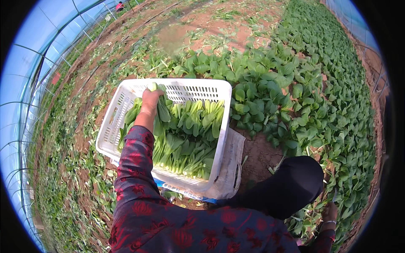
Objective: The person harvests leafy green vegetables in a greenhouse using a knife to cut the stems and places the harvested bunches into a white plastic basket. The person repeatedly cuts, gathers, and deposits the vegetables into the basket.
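Note:
My left hand [151, 100] grips a head of bok choy [163, 109] inside the far left part of a white plastic crate [218, 158]. Its pale base points up and away, and its leaves hang towards me. Below it, packed bok choy [180, 151] lies in rows, the near row with pale stems towards me and the far row with stems towards the back wall. Low at the right, beyond my bent knee, my right hand [330, 212] is closed among the plants around what looks like a knife [335, 195]; only its narrow pale blade shows, the handle hidden.
Under the crate lies a printed woven sack [232, 158]. Standing bok choy [316, 95] grows ahead and along the right. Cut leaves litter the soil [88, 132] to the left. A greenhouse frame [41, 60] curves along the left, where a distant person [119, 6] is visible.

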The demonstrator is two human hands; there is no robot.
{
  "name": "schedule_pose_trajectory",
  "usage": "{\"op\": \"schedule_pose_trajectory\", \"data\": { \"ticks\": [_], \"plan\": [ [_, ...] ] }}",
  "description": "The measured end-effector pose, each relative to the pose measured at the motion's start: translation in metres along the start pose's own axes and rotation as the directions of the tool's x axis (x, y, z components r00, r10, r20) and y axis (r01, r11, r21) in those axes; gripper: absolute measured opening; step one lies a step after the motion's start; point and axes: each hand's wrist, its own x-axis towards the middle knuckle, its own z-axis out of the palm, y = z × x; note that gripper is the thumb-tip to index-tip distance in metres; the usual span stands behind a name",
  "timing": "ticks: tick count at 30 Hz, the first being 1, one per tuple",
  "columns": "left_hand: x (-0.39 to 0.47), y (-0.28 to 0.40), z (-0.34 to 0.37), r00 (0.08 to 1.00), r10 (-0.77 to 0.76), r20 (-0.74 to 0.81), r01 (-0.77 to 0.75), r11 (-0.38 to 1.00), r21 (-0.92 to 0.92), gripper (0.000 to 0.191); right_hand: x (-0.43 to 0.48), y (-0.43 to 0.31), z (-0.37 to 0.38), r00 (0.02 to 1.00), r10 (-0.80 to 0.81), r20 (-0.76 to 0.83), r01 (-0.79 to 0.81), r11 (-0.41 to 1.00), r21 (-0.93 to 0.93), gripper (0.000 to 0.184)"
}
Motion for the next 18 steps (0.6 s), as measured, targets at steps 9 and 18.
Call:
{"op": "schedule_pose_trajectory", "data": {
  "ticks": [9,18],
  "plan": [
    [0.085,-0.206,0.006,0.983,-0.073,-0.169,0.171,0.7,0.693,0.11,0.005,0.032,0.017,0.995,0.049,-0.09,-0.057,0.994,-0.094,0.016],
    [0.013,-0.106,0.009,0.866,-0.16,0.474,-0.327,0.536,0.778,0.082,0.017,0.052,-0.038,0.979,0.079,-0.189,-0.096,0.992,-0.086,0.012]
  ]
}}
